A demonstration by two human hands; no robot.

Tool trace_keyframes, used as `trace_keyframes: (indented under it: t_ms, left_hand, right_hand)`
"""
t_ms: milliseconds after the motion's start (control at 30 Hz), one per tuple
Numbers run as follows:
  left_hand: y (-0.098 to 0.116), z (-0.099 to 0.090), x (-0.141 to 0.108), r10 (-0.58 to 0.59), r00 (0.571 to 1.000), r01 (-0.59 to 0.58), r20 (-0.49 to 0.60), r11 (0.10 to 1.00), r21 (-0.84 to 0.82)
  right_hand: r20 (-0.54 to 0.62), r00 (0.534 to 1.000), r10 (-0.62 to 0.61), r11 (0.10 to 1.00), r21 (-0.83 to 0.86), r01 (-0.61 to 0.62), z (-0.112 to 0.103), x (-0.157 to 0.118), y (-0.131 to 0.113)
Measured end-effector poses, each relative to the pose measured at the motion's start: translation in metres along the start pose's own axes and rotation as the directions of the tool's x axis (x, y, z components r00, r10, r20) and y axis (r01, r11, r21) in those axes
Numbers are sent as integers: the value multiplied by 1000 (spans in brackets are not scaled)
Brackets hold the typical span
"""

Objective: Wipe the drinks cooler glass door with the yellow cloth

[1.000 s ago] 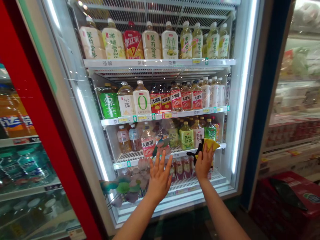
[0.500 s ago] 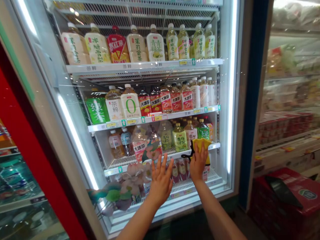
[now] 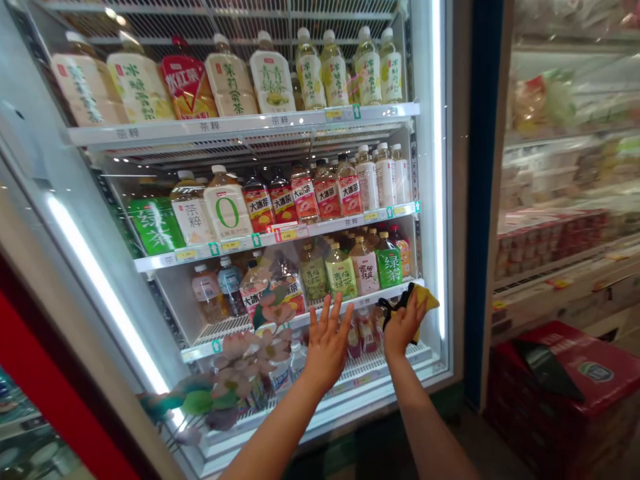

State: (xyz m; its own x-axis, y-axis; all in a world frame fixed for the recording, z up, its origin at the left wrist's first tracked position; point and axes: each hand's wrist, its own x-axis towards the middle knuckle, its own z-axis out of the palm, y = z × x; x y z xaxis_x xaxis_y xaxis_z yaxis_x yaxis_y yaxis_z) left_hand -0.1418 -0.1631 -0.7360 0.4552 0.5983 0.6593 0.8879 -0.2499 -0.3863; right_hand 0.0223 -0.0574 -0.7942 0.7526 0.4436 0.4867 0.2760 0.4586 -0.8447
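At 7 o'clock in the view, a red door frame (image 3: 45, 407) runs up the edge of a glass-fronted drinks cooler (image 3: 454, 200), whose lit strip glows along the left side. Toward 8 o'clock, a pink lotus picture with green leaves (image 3: 235, 363) sits on the glass or is reflected in it; the view does not settle which. Behind it, bottles of peach iced tea (image 3: 253, 290) stand on the third wire shelf (image 3: 367, 300). At about 6 o'clock the left hand (image 3: 327, 347) is raised with a wide grip, fingers (image 3: 325, 313) fanned apart and holding nothing, just below the shelf's front rail; whether it touches the glass is hard to tell. Just above its fingertips stands a pale green plum tea bottle (image 3: 341, 277). Small bottles with reddish labels (image 3: 365, 333) fill the bottom shelf between the two hands. At about 5 o'clock the right hand (image 3: 403, 323) has a narrow grip closed on a yellow cloth (image 3: 425, 300), which bunches out past the thumb side at the right end of the third shelf, with a black strap (image 3: 395, 303) trailing beside it. A green tea bottle (image 3: 389, 268) stands just above. Farther right, a blue post (image 3: 481, 200) closes the cooler, and at 4 o'clock a red crate (image 3: 565, 373) carries a black flat item (image 3: 547, 370), beside store shelves of packaged goods (image 3: 550, 233).
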Motion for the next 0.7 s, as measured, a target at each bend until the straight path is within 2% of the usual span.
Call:
trace_keyframes:
  t_ms: [67,133,200,267,333,400,433,500,600,633,700]
  left_hand:
    - [6,6,6,5,1000,-4,-10,1000,16]
    - [10,10,13,17,1000,-17,-16,1000,13]
    - [13,12,20,30,999,-30,-16,1000,5]
    - [15,14,26,38,999,-38,-14,999,-2]
    - [16,17,31,44,999,-44,-15,999,-4]
    - [19,22,33,51,998,-51,-20,999,-1]
    - [21,25,34,57,998,-57,-23,998,1]
    - [26,31,35,69,997,-69,-27,998,2]
    - [33,37,38,79,997,-79,-26,997,-7]
    - [34,39,39,83,996,-83,-25,997,-9]
    - [36,41,41,99,995,-99,-27,995,-11]
  right_hand:
    - [100,992,-75,997,17,74,3,8,-9]
    - [227,955,-190,982,51,184,-1,24,-14]
    - [298,919,-257,966,57,252,-11,38,-7]
    - [272,932,-241,969,23,244,-21,40,11]
    - [166,970,-179,983,0,181,-25,33,30]
    - [83,987,-139,990,7,139,-23,27,38]
    - [87,985,-149,989,12,149,-21,27,36]
    - [179,957,-229,973,23,229,-19,40,27]
    - [343,865,-367,928,73,365,-27,74,21]
    - [359,852,-380,922,77,379,-31,83,26]
    - [314,890,-332,941,40,336,-40,90,46]
